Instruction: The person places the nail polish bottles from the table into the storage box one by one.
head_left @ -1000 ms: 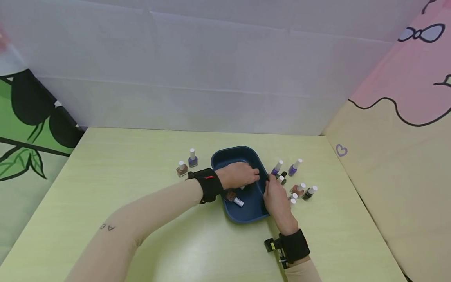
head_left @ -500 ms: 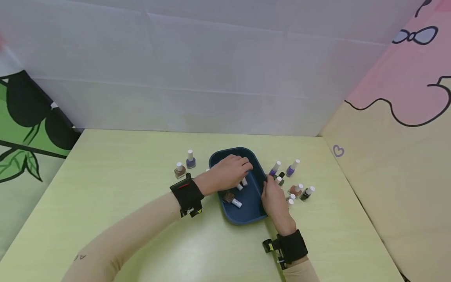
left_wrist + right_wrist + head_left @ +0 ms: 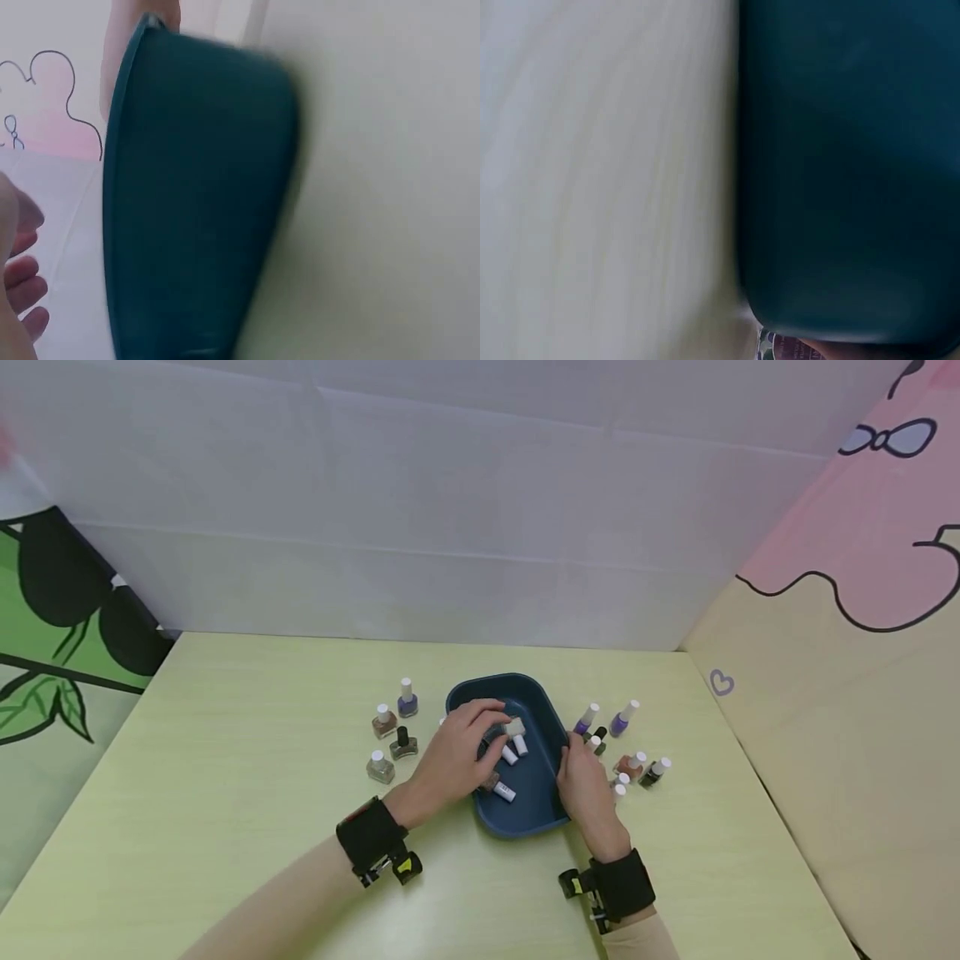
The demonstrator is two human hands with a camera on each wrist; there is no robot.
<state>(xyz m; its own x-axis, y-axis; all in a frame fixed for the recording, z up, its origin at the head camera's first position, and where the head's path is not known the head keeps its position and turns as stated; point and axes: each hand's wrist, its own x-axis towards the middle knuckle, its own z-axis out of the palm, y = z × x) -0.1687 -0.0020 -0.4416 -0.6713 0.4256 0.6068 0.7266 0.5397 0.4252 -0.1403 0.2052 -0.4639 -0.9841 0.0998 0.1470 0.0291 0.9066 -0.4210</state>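
A dark blue plastic bin [image 3: 528,793] holds several nail polish bottles lying on their sides, among them a brown nail polish bottle [image 3: 489,781] with a white cap. My left hand [image 3: 450,760] is over the bin's left side, its fingers loosely bent and the thumb apart. Nothing shows between its fingers [image 3: 26,283] in the left wrist view. At the opposite side, my right hand [image 3: 588,789] grips the bin's rim. Part of the bin's left wall and some bottles are hidden behind the left hand.
Left of the bin stand a blue bottle [image 3: 407,702], a brown bottle [image 3: 384,723], a black-capped bottle [image 3: 403,746] and a pale glitter bottle [image 3: 380,768]. Several more, including a purple bottle [image 3: 619,724] and a dark bottle [image 3: 654,774], stand close together right of the bin.
My left hand has drawn back leftward from deeper in the bin, uncovering bottles in the bin and two on the table to its left. My right hand stays on the rim.
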